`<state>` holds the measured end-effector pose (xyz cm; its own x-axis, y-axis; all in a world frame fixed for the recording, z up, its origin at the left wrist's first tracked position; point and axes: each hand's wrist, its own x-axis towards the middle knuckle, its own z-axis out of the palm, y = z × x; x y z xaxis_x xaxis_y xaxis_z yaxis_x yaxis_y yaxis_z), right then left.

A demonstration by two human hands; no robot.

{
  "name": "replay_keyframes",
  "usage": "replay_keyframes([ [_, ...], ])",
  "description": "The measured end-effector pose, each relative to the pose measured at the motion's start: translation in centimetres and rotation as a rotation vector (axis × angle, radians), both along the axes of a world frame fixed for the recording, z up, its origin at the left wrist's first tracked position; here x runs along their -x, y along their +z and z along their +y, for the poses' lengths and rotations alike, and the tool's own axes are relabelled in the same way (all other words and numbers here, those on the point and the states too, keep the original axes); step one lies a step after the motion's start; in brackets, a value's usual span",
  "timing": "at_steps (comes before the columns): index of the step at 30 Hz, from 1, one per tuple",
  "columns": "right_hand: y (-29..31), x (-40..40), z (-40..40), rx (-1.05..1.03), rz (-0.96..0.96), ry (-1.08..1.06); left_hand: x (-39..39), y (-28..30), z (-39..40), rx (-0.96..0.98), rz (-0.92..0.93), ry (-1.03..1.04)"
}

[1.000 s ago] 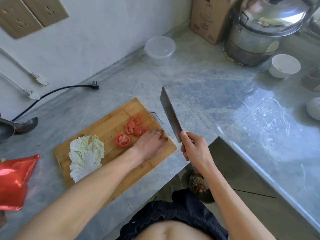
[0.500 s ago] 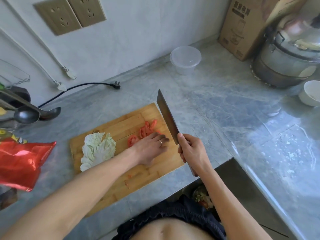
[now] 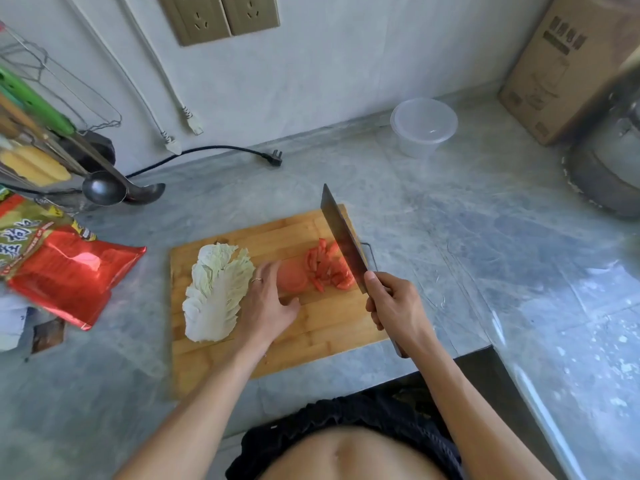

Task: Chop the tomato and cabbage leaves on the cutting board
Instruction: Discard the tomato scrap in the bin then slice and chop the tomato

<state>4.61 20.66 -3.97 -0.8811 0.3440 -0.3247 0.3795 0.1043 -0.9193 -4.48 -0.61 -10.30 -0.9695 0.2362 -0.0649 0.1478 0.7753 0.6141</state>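
Note:
A wooden cutting board [image 3: 322, 327] lies on the grey counter. Pale cabbage leaves [image 3: 216, 292] rest on its left part. Red tomato slices [image 3: 327, 268] are bunched at its upper right, with a blurred piece [image 3: 292, 278] just left of them. My left hand [image 3: 268, 303] lies flat on the board between cabbage and tomato, fingers against the blurred piece, a ring on one finger. My right hand [image 3: 394, 303] grips the handle of a cleaver [image 3: 341, 237], whose blade stands on edge against the right side of the slices.
A red snack bag [image 3: 69, 271] lies left of the board, with ladles [image 3: 114, 190] and a utensil rack behind it. A black plug [image 3: 273, 157] and a clear lidded tub [image 3: 424, 126] sit near the wall. A cardboard box [image 3: 568, 67] and a metal pot [image 3: 609, 168] stand at right.
The camera view has shifted. My left hand slid left off the slices toward the cabbage. The cleaver came down onto the board beside the tomato, and the slices are gathered into a tighter pile.

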Motion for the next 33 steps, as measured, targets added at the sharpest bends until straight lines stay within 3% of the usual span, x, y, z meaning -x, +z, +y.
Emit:
replay_keyframes([
  [3,-0.2,-0.3,0.0,-0.009,-0.012,0.032,0.5,0.0,0.4,0.062,-0.104,-0.051],
  [11,-0.7,-1.7,0.1,-0.008,-0.013,0.037,1.1,0.0,0.2,0.112,-0.134,-0.069],
  [19,-0.6,-2.6,-0.6,-0.031,-0.022,0.030,1.2,0.4,-0.1,0.090,-0.031,-0.167],
  [28,-0.6,-4.2,-1.8,-0.049,-0.036,-0.001,-0.4,1.5,-0.4,-0.282,-0.261,0.192],
  [33,-0.3,-5.2,-2.4,-0.059,-0.051,-0.019,-1.9,1.6,-0.4,-0.632,-0.504,0.322],
])
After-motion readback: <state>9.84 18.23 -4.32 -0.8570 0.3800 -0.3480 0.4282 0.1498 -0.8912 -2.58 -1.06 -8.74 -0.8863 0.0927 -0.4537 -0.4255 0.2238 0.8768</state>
